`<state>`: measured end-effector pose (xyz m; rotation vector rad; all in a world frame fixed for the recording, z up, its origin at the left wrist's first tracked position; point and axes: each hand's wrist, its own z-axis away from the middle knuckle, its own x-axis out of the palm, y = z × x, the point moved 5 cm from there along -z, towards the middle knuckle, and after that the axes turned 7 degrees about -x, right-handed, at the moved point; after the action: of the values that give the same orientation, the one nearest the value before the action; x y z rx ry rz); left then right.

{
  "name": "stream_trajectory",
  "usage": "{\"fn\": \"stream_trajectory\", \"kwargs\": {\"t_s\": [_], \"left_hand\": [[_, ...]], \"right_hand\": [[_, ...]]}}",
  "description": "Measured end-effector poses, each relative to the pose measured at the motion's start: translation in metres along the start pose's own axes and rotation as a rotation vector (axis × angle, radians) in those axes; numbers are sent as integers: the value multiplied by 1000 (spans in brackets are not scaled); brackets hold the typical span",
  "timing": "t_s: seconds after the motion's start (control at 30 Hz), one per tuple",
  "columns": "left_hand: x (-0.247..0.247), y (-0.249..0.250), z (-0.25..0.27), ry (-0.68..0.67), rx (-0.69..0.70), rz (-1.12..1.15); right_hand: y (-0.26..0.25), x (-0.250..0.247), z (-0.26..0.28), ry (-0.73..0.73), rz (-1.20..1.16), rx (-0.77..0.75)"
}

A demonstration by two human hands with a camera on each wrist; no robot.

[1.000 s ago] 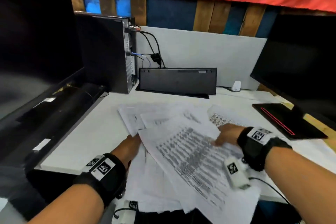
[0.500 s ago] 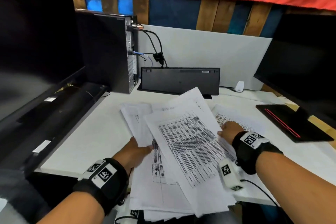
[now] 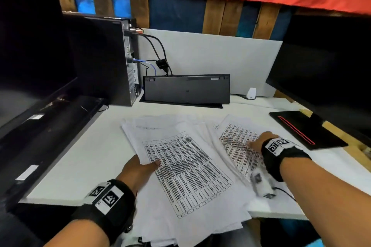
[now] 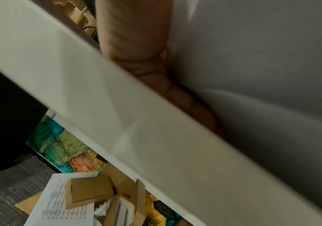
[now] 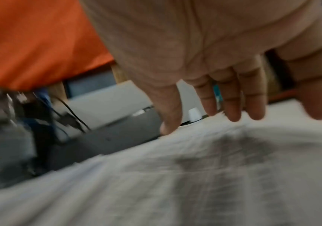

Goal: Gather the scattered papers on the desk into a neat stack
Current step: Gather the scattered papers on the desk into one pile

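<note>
Left fingers: the thumb [image 3: 155, 164] lies on top of the printed table sheet [image 3: 186, 172], the other fingers [image 4: 185, 97] are curled under the pile's edge, so the left hand [image 3: 138, 170] pinches the gathered papers at their 9 o'clock side.
Right fingers: straight and spread [image 5: 231, 100], tips down on a second printed sheet [image 3: 239, 146]; the right hand [image 3: 258, 143] presses it flat and grasps nothing (this part of the head view is blurred).
Papers: the gathered pile [image 3: 180, 216] overhangs the near edge of the white desk [image 3: 80, 156] at 6 o'clock; the second sheet lies at its 2 o'clock, overlapping loose pages.
Behind: a black keyboard [image 3: 186, 90] stands on edge at 12 o'clock, a computer tower [image 3: 104, 60] at 10 o'clock, a black pad with a red stripe [image 3: 307, 128] at 3 o'clock.
</note>
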<state>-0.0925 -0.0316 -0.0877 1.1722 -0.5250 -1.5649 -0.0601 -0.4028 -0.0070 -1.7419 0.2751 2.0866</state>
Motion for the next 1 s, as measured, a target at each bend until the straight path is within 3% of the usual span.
{"fn": "stream_trajectory", "kwargs": {"t_s": [0.07, 0.13, 0.3, 0.4, 0.53, 0.6, 0.7, 0.77, 0.87, 1.0], "left_hand": [[0, 2, 3, 18, -29, -30], [-3, 6, 4, 25, -14, 0], [1, 4, 9, -106, -36, 122], [-1, 1, 6, -105, -60, 109], [2, -4, -5, -140, -75, 109], [6, -14, -20, -136, -71, 86], [0, 0, 5, -113, -82, 25], [0, 2, 6, -112, -66, -5], [-1, 2, 6, -72, -65, -26], [-6, 10, 14, 13, -53, -76]], "right_hand": [[16, 6, 5, -97, 212, 5], [20, 13, 9, -138, 221, -1], [27, 17, 1, -214, -91, 49], [24, 19, -4, -197, -307, 68], [21, -9, -8, 15, -403, 41], [18, -46, -5, 255, -373, -58], [9, -113, 20, 620, -398, -202], [-3, -146, 41, 730, -502, -315], [-22, -160, 59, 630, -832, -464], [-51, -104, 54, 326, -757, -465]]}}
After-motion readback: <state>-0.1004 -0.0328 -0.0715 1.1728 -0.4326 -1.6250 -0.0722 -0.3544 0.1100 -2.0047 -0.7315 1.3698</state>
